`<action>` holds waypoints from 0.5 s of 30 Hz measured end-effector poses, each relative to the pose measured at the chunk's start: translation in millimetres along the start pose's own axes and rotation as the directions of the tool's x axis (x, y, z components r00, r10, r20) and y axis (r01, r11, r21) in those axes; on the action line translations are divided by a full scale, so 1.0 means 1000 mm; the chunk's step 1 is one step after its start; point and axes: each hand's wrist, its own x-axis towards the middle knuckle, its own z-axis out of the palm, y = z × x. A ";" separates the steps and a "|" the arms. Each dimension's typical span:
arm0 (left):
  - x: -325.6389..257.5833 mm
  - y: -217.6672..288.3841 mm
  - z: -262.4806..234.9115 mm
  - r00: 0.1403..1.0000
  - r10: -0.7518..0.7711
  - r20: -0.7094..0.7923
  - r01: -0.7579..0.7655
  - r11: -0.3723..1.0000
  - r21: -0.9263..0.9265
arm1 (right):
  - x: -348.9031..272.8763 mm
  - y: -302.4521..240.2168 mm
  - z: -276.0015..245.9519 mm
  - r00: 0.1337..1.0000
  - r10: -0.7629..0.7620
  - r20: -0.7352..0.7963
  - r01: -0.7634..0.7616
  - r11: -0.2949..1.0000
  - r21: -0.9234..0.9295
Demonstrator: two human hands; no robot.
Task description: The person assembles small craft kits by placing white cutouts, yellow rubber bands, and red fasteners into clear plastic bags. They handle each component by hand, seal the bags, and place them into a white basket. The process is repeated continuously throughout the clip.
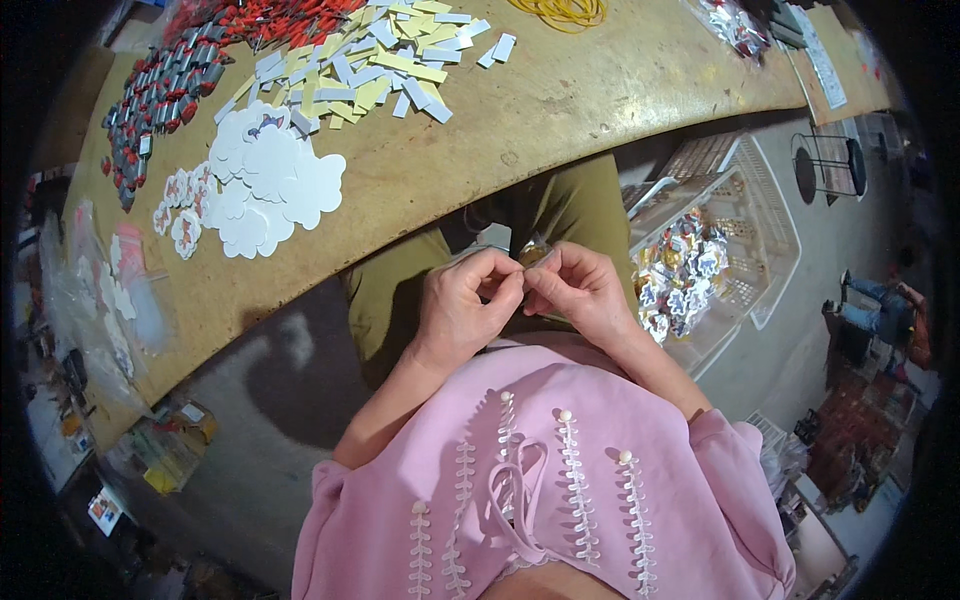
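We see a small clear packet [537, 250], with something brownish showing in it, at the fingertips where two bare hands meet above the lap. It lies just beyond the thumb and forefinger of the right hand [583, 285], which are drawn together on its near edge, and just to the right of the fingertips of the left hand [460, 305]. The left thumb and forefinger are closed in a pinch touching the right fingertips; we cannot tell what, if anything, lies between them. Just beyond the left forefinger we note a pale piece [494, 236], partly hidden. Beneath both hands are olive trousers [400, 285]; nearer the body, a pink top [610, 400].

To the right of the right hand, we find a white plastic basket [775, 245] holding many shiny wrapped packets [685, 270]. Beyond the hands stretches a worn table [450, 165]. On it, beyond and left of the left hand, we distinguish white cut-outs [280, 175], small printed pieces [186, 215], yellow and white strips [385, 65] and grey-and-red parts [175, 85]; farther off, straight beyond the hands, yellow bands [560, 12]
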 end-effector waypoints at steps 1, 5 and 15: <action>-0.002 0.001 0.004 1.000 -0.021 -0.016 0.021 0.999 -0.030 | 0.000 0.001 0.000 1.000 -0.012 -0.001 0.012 1.000 -0.003; -0.005 0.007 0.015 0.994 -0.081 -0.076 0.074 0.993 -0.096 | 0.003 0.001 -0.004 0.999 -0.024 0.032 0.022 0.998 0.052; -0.003 -0.004 0.010 0.986 -0.133 -0.104 0.109 0.972 -0.210 | -0.008 -0.007 0.003 0.981 -0.041 0.188 0.013 0.989 0.147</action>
